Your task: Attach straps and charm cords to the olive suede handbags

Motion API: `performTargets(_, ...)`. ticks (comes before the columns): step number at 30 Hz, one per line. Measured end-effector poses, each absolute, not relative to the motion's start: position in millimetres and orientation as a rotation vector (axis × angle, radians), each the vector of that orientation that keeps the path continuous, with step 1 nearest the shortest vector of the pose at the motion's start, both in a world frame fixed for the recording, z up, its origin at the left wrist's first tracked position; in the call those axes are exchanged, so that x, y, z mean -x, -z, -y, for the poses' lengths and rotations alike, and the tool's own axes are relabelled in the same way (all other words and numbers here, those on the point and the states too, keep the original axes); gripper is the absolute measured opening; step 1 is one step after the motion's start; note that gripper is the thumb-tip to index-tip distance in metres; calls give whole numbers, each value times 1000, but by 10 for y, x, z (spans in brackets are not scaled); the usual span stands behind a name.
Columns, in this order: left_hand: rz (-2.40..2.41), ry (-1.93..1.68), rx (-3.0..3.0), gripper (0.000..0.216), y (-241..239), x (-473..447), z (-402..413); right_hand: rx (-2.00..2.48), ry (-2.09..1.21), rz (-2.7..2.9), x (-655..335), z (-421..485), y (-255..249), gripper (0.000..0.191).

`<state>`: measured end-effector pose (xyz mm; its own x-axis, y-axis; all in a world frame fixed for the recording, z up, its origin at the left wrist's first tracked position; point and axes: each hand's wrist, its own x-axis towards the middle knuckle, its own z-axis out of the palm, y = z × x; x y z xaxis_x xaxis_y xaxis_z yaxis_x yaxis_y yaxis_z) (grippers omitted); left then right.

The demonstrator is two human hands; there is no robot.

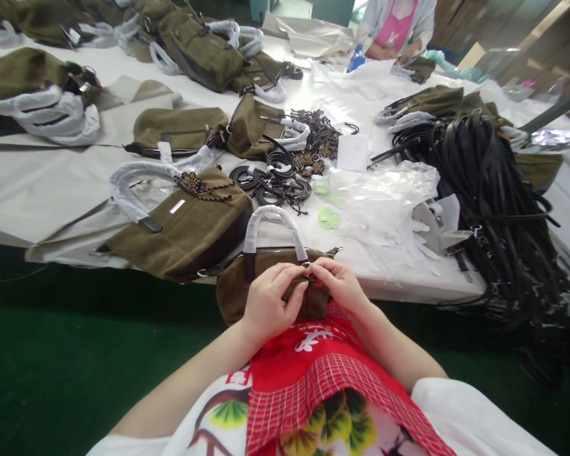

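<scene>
An olive-brown handbag [232, 297] with black trim rests at the table's front edge, against the red apron. Its handle [273, 225] stands up, wrapped in white film. My left hand [275, 297] is closed in front of the bag, thumb and fingers pinched near the handle's right foot. From the right, my right hand [337, 282] pinches at the same spot, its fingertips meeting the left ones by a small metal ring. What lies between the fingertips is too small and covered to make out. A larger handbag [190, 234] with a leopard-print charm [190, 182] lies beside it on the left.
Coiled black straps [270, 180] and a heap of corded charms [318, 142] lie beyond the bag. Clear plastic bags [380, 196] cover the right side, next to a hanging bundle of black straps [484, 171]. More handbags [199, 47] lie behind. A co-worker [394, 31] stands opposite.
</scene>
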<state>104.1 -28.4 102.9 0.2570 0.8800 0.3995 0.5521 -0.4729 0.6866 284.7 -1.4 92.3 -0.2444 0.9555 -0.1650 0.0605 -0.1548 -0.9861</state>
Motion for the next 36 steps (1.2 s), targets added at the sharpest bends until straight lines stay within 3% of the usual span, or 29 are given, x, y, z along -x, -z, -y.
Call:
performTargets(8,-1139,-912,-1773,17,-1188,-984,50,962,-1753,1295,-2898,36,-925,34)
performTargets(16,-1120,-931,-1672,16,-1186,-1023,-16,799,-2173,867,-2887,111,-884,34)
performTargets(26,-1126,-871,-1786,13,-1043,-1080,-39,939,-1998,857,-2912,153,-910,31)
performTargets(33,-1575,-643,-1634,16,-659,-1185,-403,1235,-1543,1247,-3016,49,-657,32)
performTargets(36,-1576,-612,-1602,28,-531,-1253,-591,1406,-1416,1380,-3011,2,-508,34)
